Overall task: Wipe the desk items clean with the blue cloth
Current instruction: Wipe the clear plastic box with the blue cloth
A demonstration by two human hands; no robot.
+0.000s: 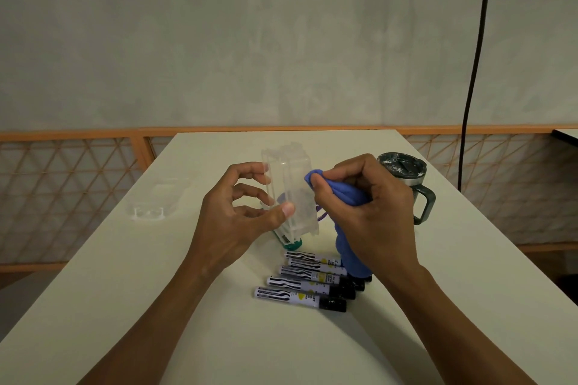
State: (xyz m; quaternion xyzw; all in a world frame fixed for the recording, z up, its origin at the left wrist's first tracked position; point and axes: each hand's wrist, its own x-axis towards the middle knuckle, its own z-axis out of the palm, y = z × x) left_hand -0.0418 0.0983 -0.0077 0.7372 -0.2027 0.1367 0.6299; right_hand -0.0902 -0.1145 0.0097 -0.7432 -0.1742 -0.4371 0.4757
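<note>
Holding a clear plastic case (289, 184) up in the centre of the frame, the left hand (237, 216) is pinching it, with the thumb pressing the near face and the curled fingers reaching round the far side. The right hand (372, 206) is clutching the bunched blue cloth (341, 194), fingers clamped tight round it, and is pressing the cloth's rounded tip against the case's right edge. The cloth's tail is hanging down to a row of black-capped markers (306, 281) lying side by side just below the hands. A green-ended item (292, 242) is peeking out under the case, mostly hidden.

A dark lidded mug (403, 172) is standing just right of the right hand, its handle pointing toward the table's right edge, which is running close by. A clear tray (156, 200) is lying at middle left, near the left edge and well apart from the hands. The white table (219, 337) is showing broad open surface across the lower left and bottom, and beyond the case up to its far edge. A black cable (472, 72) is hanging at upper right.
</note>
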